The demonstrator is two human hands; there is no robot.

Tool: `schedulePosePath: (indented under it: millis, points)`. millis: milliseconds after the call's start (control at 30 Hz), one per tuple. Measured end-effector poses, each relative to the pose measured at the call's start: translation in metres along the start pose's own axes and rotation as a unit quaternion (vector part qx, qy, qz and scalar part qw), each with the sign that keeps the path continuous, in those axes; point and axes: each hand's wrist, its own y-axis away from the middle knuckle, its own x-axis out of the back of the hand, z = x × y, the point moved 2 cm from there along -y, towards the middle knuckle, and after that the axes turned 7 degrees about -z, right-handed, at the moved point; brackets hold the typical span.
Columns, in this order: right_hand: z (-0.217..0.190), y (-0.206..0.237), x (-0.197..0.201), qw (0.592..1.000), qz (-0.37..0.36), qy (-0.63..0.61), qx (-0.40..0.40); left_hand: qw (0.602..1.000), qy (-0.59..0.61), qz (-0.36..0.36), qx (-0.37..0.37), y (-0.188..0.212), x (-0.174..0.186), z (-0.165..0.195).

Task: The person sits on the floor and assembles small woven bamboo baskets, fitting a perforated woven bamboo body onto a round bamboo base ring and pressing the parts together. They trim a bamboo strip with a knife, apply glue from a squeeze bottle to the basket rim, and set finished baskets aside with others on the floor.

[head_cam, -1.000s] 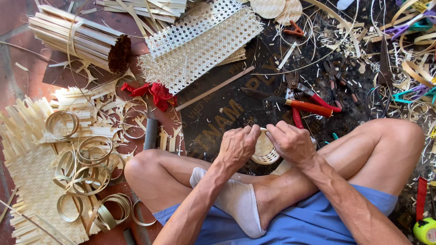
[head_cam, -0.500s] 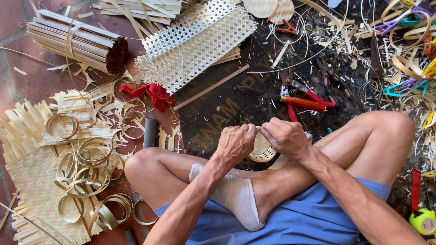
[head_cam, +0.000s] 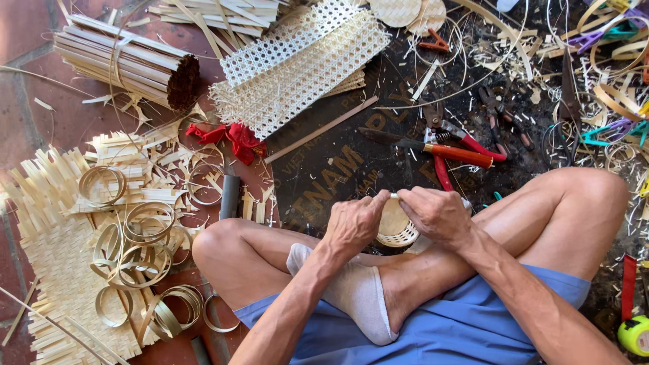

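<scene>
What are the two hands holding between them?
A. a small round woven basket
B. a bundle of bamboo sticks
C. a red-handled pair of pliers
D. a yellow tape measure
A: the left hand and right hand both grip a small round woven basket over the crossed legs; the pliers lie apart on the dark mat.

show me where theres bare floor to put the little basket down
Barest patch: the dark mat between the mesh panels, the red-handled pliers and the left hand. Some red floor shows under the bundle of strips. Crowded: bamboo rings to the left, shavings and tools to the upper right.
</scene>
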Motion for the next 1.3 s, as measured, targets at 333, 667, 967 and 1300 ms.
schedulePosePath:
  millis: [333,667,967,1300]
  points:
    - [0.016,0.045,-0.024,0.846,0.008,-0.391,-0.362,0.744,0.602,-0.044,0.286,0.029,-0.016,-0.018]
    - [0.027,0.043,-0.036,0.713,0.023,-0.586,-0.385,0.702,0.629,0.046,0.331,0.032,-0.035,-0.02]
    - [0.016,0.034,-0.027,0.706,0.009,-0.599,-0.377,0.694,0.636,0.046,0.333,0.031,-0.025,-0.012]
    - [0.002,0.037,-0.029,0.738,0.032,-0.559,-0.376,0.699,0.641,0.051,0.314,0.036,-0.028,-0.01]
